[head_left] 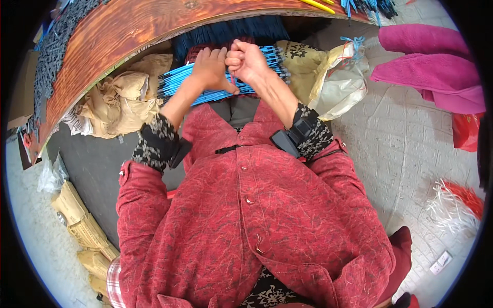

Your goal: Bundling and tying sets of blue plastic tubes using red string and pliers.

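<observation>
A bundle of thin blue sticks with black ends, like slim pens (pixel 179 81), lies crosswise over my lap. My left hand (pixel 209 69) rests on top of it, fingers stretched out and thumb apart. Close beside its fingertips, my right hand (pixel 249 62) is closed in a fist above the bundle. A short piece of red string (pixel 232 80) shows between the hands, just below the right fist, and seems to run up into it. Its far end is hidden by the fingers.
A curved wooden table (pixel 138 25) arches ahead, with dark sticks piled at its left. Crumpled brown paper (pixel 128 97) lies left of the bundle, an open sack (pixel 341 84) right of it. Pink cloths (pixel 431 72) hang at right; white and red strings (pixel 452 208) lie on the floor.
</observation>
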`<state>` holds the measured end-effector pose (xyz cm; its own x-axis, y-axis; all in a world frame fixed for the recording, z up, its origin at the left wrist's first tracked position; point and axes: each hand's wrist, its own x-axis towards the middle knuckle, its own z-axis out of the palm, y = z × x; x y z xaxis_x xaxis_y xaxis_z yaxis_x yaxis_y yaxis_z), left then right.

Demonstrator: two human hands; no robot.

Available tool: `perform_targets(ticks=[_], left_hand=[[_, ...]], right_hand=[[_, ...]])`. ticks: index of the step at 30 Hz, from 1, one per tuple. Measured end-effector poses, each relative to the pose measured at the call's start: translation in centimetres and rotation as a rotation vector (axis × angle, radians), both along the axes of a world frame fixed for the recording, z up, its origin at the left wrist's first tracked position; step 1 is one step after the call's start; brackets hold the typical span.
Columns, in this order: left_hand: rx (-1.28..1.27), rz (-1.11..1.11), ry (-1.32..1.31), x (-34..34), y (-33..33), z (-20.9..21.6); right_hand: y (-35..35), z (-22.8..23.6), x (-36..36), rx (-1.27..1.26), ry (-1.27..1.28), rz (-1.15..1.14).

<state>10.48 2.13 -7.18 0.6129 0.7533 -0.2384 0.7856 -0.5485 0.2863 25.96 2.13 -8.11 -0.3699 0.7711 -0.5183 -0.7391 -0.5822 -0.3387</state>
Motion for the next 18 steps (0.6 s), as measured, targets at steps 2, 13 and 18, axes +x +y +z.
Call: perform_targets(ticks=[2,13,18], left_hand=[[0.399,0.056,-0.065,0.2,-2.5,-0.1],[0.041,0.101,-0.014,-0.5,-0.3,-1.1],[-0.233,-0.013,-0.023,-1.1,-0.3,3.2]], right_hand=[[-0.1,-0.5,0.5,-0.033,0.083,-0.012],[-4.3,2.2,-1.1,0.099,-0.036,0.018],[-0.9,3.8,-0.3,0.097,-0.020,0.065]])
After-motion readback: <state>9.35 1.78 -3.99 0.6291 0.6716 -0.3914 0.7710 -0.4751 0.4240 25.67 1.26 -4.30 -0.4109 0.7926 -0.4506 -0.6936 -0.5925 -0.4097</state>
